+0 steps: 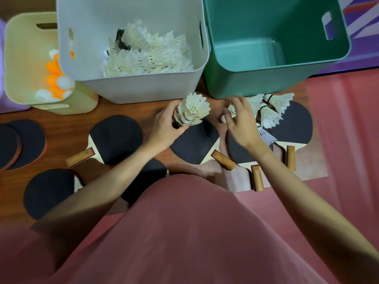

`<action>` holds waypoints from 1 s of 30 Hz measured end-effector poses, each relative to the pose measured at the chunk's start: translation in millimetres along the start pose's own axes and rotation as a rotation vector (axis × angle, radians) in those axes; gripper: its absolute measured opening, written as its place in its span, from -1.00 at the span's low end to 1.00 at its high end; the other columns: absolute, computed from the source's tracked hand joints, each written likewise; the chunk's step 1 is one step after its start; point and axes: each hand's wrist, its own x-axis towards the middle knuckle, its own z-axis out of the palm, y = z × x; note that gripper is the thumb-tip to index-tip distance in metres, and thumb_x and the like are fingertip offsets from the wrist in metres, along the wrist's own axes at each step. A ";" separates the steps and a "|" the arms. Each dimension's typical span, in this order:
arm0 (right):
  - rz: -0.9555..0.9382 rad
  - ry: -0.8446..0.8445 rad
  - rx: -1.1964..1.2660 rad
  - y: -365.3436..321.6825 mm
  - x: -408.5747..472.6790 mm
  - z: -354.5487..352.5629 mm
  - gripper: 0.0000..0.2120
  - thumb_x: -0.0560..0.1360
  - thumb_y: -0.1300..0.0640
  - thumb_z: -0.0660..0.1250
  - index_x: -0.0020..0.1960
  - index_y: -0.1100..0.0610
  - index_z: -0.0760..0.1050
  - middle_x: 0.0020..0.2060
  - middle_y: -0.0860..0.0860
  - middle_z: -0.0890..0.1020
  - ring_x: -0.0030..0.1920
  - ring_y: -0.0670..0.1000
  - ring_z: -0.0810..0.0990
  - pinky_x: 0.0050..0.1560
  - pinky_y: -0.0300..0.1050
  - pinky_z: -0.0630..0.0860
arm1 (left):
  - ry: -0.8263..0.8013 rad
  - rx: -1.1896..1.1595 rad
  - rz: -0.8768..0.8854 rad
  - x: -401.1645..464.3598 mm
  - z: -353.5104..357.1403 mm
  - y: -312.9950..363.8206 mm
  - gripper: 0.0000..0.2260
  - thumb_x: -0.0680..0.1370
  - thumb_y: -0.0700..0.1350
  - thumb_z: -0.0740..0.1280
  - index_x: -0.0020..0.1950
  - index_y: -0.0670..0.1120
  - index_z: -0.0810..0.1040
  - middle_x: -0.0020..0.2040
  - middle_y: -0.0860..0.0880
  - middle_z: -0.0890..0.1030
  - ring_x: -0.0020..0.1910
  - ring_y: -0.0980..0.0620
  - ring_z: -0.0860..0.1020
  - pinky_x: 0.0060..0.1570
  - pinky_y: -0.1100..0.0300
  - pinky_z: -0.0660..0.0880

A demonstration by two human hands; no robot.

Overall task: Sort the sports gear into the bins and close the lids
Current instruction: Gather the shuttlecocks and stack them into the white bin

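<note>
Bins (pixel 131 90): 3, yellow, white, green.
Paddles (pixel 117 136): approx. 8 visible, some overlapped.
Loose shuttlecocks (pixel 270 117): approx. 5 on the paddles, plus stack in hand.
Balls (pixel 52 78): too heaped to count.
Hands (pixel 164 128): 2.

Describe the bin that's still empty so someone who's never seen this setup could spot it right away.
Three open bins stand in a row at the far edge of the wooden floor. The empty one is the green bin at the right end, beside the grey bin full of shuttlecocks. Only its bare bottom shows.
</note>
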 end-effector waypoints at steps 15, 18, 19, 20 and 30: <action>0.252 -0.124 -0.484 40.5 54.0 12.4 -0.71 0.41 0.35 0.15 0.11 0.25 0.45 -0.02 0.28 0.60 0.03 0.29 0.48 0.09 0.04 0.31 | 0.037 0.112 -0.011 -3.4 -18.7 4.9 -0.40 0.36 -0.14 0.54 0.34 -0.12 0.41 0.20 -0.04 0.58 0.15 -0.02 0.56 0.08 -0.04 0.55; 0.294 -0.158 -0.182 30.1 54.7 8.5 -0.72 0.43 0.34 0.26 0.13 0.28 0.51 0.00 0.25 0.63 0.02 0.24 0.55 0.05 -0.08 0.42 | 0.057 0.126 -0.015 -6.1 -23.1 4.3 -0.40 0.36 -0.14 0.54 0.34 -0.15 0.42 0.19 -0.06 0.59 0.14 -0.02 0.56 0.09 -0.03 0.55; 0.285 -0.181 -0.090 23.6 52.6 6.3 -0.74 0.43 0.34 0.30 0.12 0.29 0.53 -0.02 0.23 0.64 -0.05 0.16 0.57 -0.04 -0.19 0.42 | 0.064 0.125 -0.016 -6.9 -25.1 4.0 -0.41 0.36 -0.14 0.54 0.33 -0.15 0.42 0.19 -0.05 0.59 0.14 -0.01 0.56 0.09 -0.02 0.55; 0.257 -0.195 -0.023 16.1 49.6 3.9 -0.76 0.43 0.33 0.35 0.09 0.30 0.56 -0.06 0.20 0.64 -0.12 0.08 0.55 -0.14 -0.27 0.38 | 0.070 0.123 -0.020 -7.7 -27.8 3.9 -0.41 0.36 -0.13 0.54 0.33 -0.14 0.42 0.19 -0.04 0.59 0.14 0.00 0.56 0.10 -0.01 0.54; -0.232 0.421 0.262 -82.8 9.6 -39.8 -0.93 0.53 0.24 0.31 -0.07 0.24 0.54 -0.23 -0.07 0.50 -0.22 0.04 0.48 -0.16 -0.15 0.39 | 0.091 0.145 0.054 -7.5 -71.2 21.7 -0.44 0.38 -0.09 0.53 0.33 -0.13 0.42 0.18 -0.03 0.59 0.13 0.07 0.56 0.09 0.04 0.54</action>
